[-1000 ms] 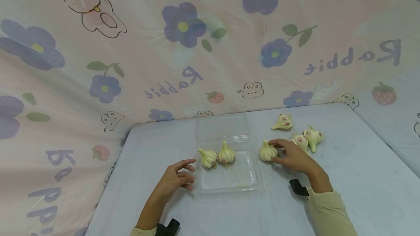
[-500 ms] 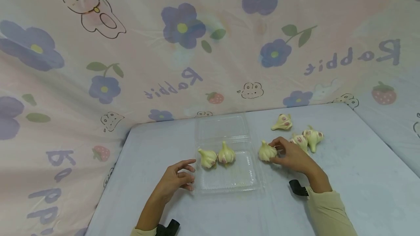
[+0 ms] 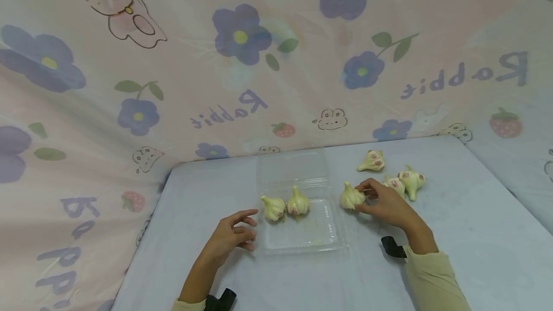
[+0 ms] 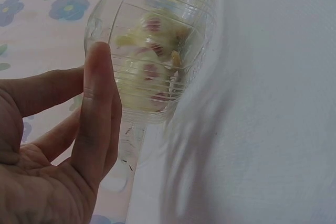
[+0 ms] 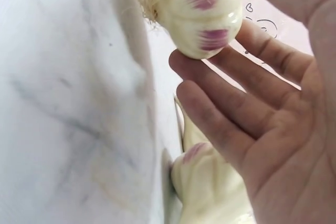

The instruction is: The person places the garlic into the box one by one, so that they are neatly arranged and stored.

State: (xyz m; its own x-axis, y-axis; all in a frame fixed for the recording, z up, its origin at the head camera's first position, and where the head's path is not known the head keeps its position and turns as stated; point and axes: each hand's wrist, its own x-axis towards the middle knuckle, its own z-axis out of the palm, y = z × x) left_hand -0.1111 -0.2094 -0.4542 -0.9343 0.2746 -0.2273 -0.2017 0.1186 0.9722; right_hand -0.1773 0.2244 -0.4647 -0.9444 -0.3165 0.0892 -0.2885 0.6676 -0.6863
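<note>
My right hand (image 3: 386,204) pinches a garlic bulb (image 3: 352,197) at the right side of the clear plastic box (image 3: 302,241). In the right wrist view the bulb (image 5: 202,17), cream with purple patches, sits between the thumb and the fingers. Two garlic bulbs lie in the box's base, a left one (image 3: 274,209) and a right one (image 3: 298,202). My left hand (image 3: 229,238) stays at the box's left edge, fingers loosely bent. A fingertip is at the box wall (image 4: 100,30) in the left wrist view; whether it touches is hard to tell.
The box's open lid (image 3: 294,167) lies flat behind the base. Beyond my right hand are more garlic bulbs: one at the back (image 3: 372,161), one farther right (image 3: 413,182) and a partly hidden one (image 3: 395,185). A patterned cloth (image 3: 276,76) hangs behind the white-covered table (image 3: 466,234).
My right hand and its garlic bulb have shifted very slightly up in the head view. The left hand, the box and the other bulbs have stayed put.
</note>
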